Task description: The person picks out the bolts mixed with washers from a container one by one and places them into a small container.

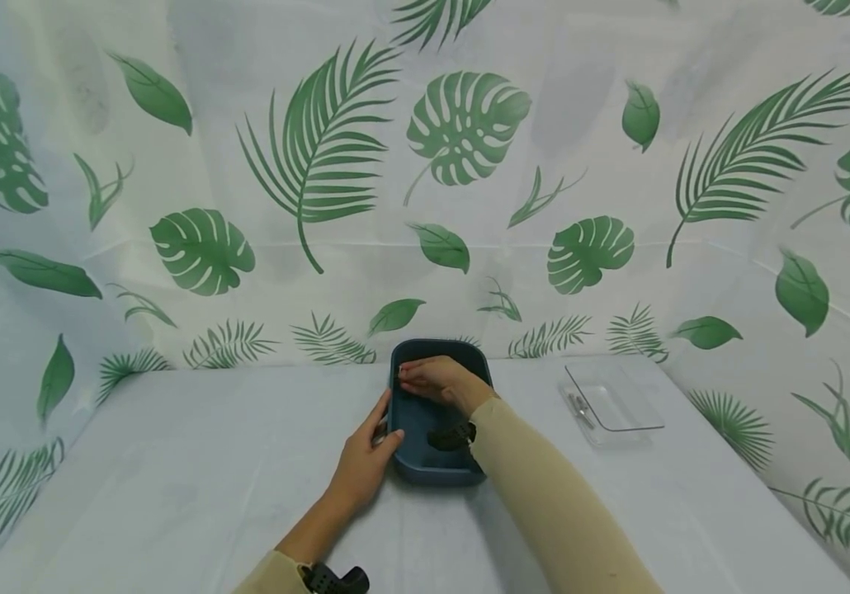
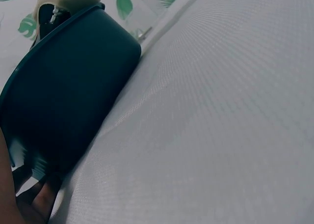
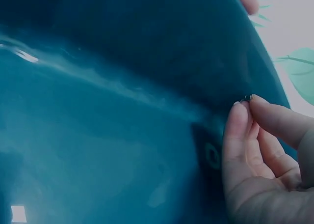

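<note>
Dark-blue plastic tray (image 1: 425, 474), mid-table. Left hand (image 1: 365, 462) gripping near left rim; keep steady. Right hand (image 3: 265, 150) inside, thumb and forefinger pinching tiny dark bead (image 3: 248, 98) against wall; lift gently, straight up.

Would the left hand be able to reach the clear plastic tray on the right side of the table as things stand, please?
Probably not directly. The left hand grips the blue tub's left rim, and the right forearm and the tub lie between it and the clear plastic tray.
</note>
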{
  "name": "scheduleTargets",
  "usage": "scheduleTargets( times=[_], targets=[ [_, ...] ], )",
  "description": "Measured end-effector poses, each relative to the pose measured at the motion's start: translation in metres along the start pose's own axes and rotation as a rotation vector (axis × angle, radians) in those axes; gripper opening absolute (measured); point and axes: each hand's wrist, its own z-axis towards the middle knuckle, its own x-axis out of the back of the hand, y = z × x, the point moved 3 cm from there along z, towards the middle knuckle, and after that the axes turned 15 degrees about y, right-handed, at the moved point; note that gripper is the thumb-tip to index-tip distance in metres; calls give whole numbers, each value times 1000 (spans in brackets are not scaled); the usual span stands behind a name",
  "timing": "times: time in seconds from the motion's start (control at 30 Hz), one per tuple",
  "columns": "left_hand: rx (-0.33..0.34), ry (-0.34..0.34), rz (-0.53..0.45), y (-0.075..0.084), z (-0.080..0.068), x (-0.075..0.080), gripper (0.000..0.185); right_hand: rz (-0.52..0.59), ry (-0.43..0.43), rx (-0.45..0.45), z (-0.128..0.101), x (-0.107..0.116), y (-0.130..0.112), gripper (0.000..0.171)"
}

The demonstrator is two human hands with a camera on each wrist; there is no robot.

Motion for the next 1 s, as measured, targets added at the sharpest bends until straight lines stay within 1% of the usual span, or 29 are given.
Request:
scheduleTargets(
  times=[0.17, 0.3, 0.4, 0.53, 0.6, 0.77, 0.9, 1.0],
  targets=[
    [20, 7, 7, 0, -4, -2, 63, -68, -29, 26, -8, 17, -6, 39],
    [45, 5, 21, -2, -10, -3, 64, -128, -44, -3, -19, 34, -10, 41],
    [31, 13, 29, -1, -9, -2, 64, -143, -55, -7, -25, 46, -17, 42],
    [21, 26, 42, 2, -2, -1, 64, -166, -85, 29, -33, 63, -28, 44],
    [31, 27, 46, 3, -1, -1, 64, -186, -96, 45, -38, 73, -31, 45],
    [10, 27, 38, 2, 0, -1, 65, -258, -115, 120, -53, 96, -37, 46],
    [26, 28, 36, 0, -2, -2, 65, -292, -107, 170, -64, 117, -44, 46],
    [39, 25, 39, 1, -4, -2, 65, -297, -77, 182, -70, 138, -46, 44]
  ],
)
